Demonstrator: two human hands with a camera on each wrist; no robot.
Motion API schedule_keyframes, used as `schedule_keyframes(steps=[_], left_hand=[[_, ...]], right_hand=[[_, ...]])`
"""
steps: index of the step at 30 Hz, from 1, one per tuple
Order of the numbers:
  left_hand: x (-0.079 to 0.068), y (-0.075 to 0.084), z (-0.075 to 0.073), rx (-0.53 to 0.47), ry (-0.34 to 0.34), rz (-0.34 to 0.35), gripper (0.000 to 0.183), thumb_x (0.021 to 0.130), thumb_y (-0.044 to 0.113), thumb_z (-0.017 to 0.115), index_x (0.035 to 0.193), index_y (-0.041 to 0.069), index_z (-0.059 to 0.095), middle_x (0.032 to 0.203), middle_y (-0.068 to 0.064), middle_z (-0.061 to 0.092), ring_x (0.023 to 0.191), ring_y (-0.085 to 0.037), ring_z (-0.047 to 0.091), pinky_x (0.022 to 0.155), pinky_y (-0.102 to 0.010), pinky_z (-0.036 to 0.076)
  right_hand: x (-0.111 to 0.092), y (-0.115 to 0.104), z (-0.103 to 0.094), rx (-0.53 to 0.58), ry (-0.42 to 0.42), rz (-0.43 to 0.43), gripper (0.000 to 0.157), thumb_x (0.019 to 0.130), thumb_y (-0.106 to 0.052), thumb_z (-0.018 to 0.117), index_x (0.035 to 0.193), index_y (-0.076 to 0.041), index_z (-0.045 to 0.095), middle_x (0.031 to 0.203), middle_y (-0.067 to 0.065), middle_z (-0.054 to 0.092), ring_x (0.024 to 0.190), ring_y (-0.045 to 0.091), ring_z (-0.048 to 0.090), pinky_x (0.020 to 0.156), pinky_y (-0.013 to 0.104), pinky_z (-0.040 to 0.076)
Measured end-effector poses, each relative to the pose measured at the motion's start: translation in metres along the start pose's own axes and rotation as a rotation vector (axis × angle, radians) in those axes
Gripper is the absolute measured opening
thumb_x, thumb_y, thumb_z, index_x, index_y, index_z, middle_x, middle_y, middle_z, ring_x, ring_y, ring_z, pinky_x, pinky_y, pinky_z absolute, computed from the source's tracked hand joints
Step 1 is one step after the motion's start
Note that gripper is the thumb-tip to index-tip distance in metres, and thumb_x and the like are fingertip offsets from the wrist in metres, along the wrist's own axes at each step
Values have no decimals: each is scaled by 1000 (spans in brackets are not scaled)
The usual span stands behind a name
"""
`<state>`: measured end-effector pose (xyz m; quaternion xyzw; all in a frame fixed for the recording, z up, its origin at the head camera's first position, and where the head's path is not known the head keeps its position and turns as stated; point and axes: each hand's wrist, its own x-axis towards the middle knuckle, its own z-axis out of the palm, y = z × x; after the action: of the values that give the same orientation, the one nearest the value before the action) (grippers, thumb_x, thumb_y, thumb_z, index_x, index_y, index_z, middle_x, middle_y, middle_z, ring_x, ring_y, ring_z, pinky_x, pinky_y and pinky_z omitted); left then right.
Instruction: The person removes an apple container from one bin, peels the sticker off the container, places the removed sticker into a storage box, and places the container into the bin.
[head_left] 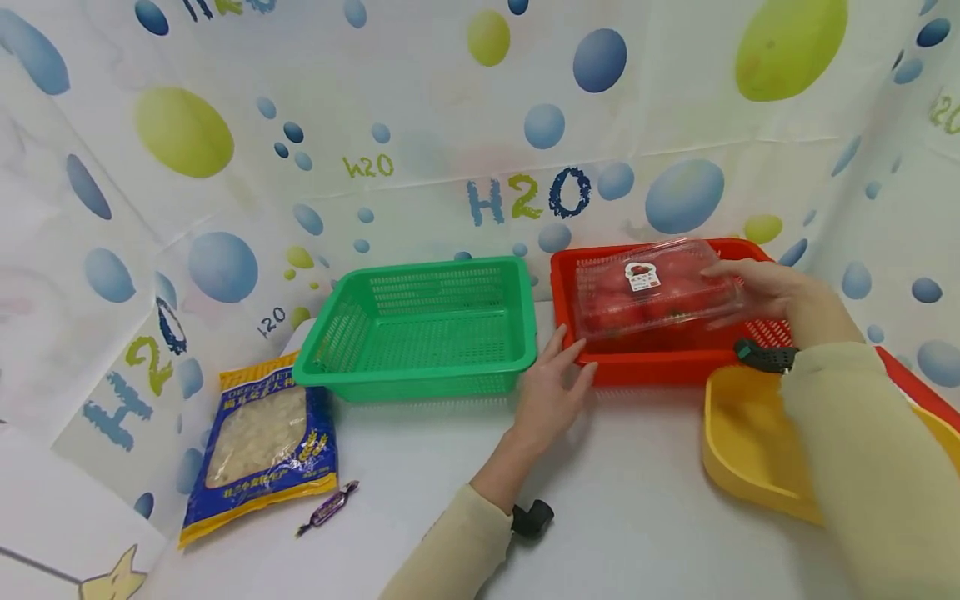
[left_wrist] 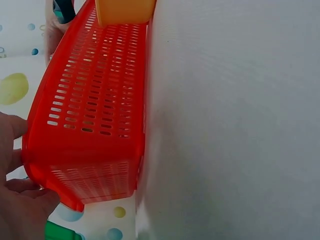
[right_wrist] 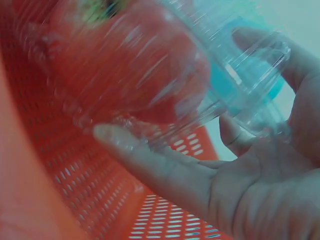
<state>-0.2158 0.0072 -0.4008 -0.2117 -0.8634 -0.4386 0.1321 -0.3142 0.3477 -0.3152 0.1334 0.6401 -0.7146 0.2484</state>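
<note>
My right hand [head_left: 776, 292] grips one end of a clear plastic box of tomatoes [head_left: 660, 287], which is tilted over the red basket [head_left: 652, 367] and has a white label on top. Through the plastic in the right wrist view, a large tomato [right_wrist: 130, 65] shows its green stem end, with the thumb and fingers [right_wrist: 155, 170] around the box's end. At the basket's front left corner, my left hand [head_left: 551, 392] has its fingers spread against the rim. The left wrist view shows those fingertips [left_wrist: 42, 197] right at the corner.
Left of the red basket stands a green basket [head_left: 427, 387]. A yellow bin [head_left: 750, 467] sits at the right front, partly behind the right sleeve. On the left lie a blue and yellow bag of pasta [head_left: 258, 433] and a purple wrapped candy [head_left: 327, 508]. A patterned sheet hangs behind.
</note>
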Motion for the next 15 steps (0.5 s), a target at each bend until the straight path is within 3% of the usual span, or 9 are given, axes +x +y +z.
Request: schedule_keyframes(steps=[8, 12, 15], left_hand=[[-5, 6, -3, -32, -75, 13, 62, 99, 36, 64, 153, 12, 46, 164, -7, 28, 148, -26, 29, 97, -41, 51], [-10, 11, -13, -66, -63, 49, 66, 98, 36, 62, 155, 12, 41, 165, -8, 26, 149, -23, 28, 96, -40, 51], [-15, 12, -23, -105, -32, 88, 65, 99, 36, 60, 156, 12, 39, 164, -6, 28, 148, -21, 28, 99, -40, 49]], right_hand=[[-22, -5, -5, -114, -19, -146, 40, 104, -38, 56, 133, -27, 31, 118, -4, 57, 112, 21, 54, 98, 50, 51], [-35, -6, 3, -122, -10, -187, 38, 104, -36, 56, 132, -32, 31, 121, -10, 57, 112, 17, 55, 97, 44, 52], [-44, -3, 13, -62, -16, -184, 39, 103, -35, 57, 133, -33, 32, 120, -12, 59, 110, 16, 58, 97, 41, 52]])
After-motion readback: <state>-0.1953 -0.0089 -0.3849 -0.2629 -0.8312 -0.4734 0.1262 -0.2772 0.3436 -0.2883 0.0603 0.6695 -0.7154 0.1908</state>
